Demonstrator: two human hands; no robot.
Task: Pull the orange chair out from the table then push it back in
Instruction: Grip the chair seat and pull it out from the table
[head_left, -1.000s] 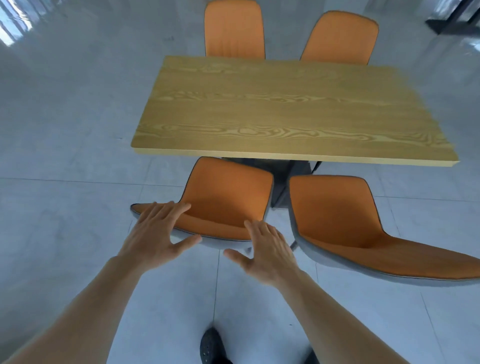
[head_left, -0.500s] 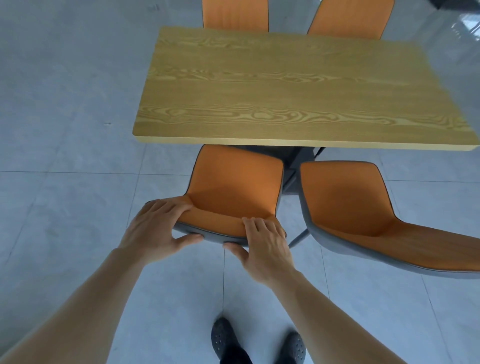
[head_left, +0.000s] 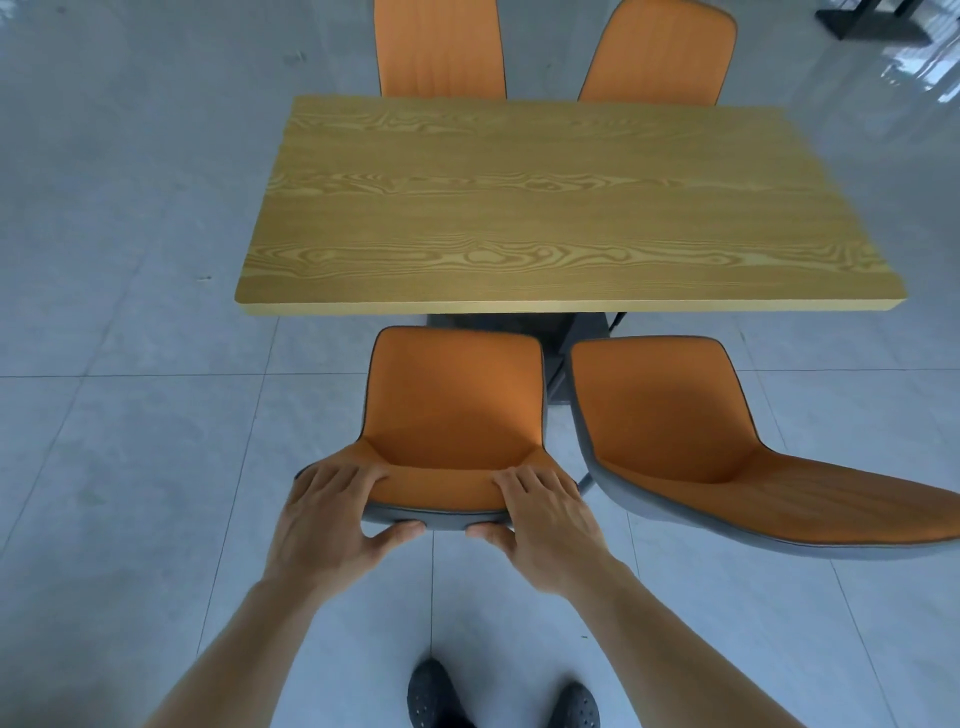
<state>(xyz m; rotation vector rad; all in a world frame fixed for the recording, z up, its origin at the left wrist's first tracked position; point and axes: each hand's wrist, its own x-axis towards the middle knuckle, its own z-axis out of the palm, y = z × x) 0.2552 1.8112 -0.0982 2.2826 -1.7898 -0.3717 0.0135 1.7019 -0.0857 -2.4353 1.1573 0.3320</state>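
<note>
We grip the top edge of the orange chair (head_left: 452, 405) with the left hand (head_left: 327, 519) and right hand (head_left: 545, 519), fingers closed over it, seat pointing to 12 o'clock just before the counter (head_left: 519, 208), so we pull toward 6 o'clock.

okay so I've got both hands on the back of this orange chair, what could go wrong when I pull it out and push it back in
The left hand and right hand grip the chair at the top of its backrest, so a hard pull may tip it rather than slide it. The neighbouring chair sits close on the right and could get bumped. Your shoes are right behind it, so the legs could catch your feet.
</note>
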